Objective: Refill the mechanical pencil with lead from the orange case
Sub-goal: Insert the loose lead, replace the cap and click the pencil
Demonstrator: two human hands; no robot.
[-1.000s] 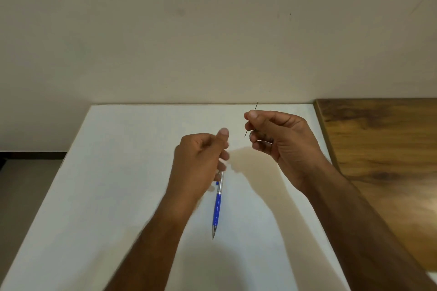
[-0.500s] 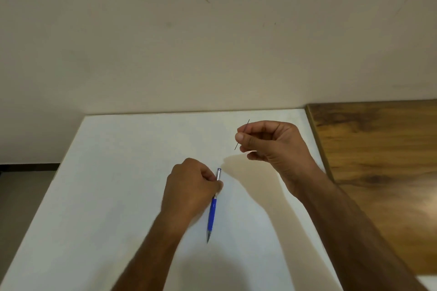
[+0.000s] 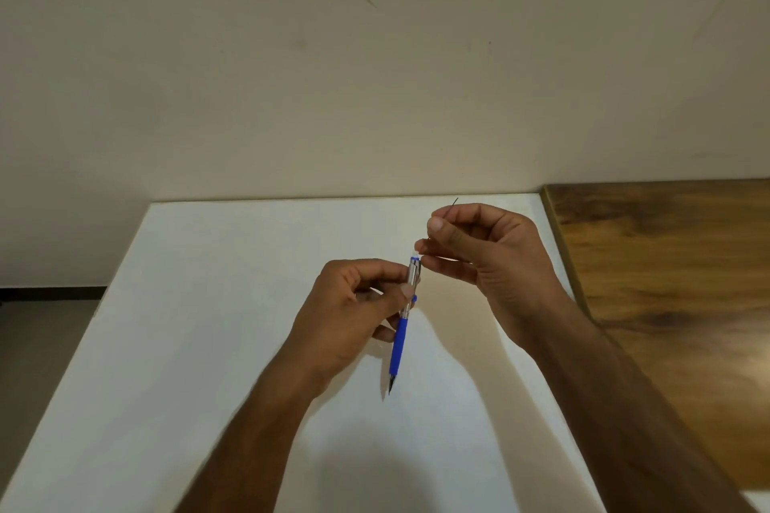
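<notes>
The mechanical pencil point(image 3: 403, 325) is up in the air over the white counter point(image 3: 208, 325), and our left hand point(image 3: 350, 317) holds it. We curl our fingers and thumb around its silver top part. The blue part and the dark tip point down at the counter and toward us. The open top end points up at our right hand point(image 3: 479, 250). Our right hand pinches a thin dark lead point(image 3: 454, 202) between the thumb and first finger. A bit of the lead sticks out above the fingers. The lower fingers of this hand are curled, and they sit just beside the top of the pencil. We cannot tell if the lead touches the pencil. A brown wooden top point(image 3: 666, 283) sits right next to the counter on the right.
</notes>
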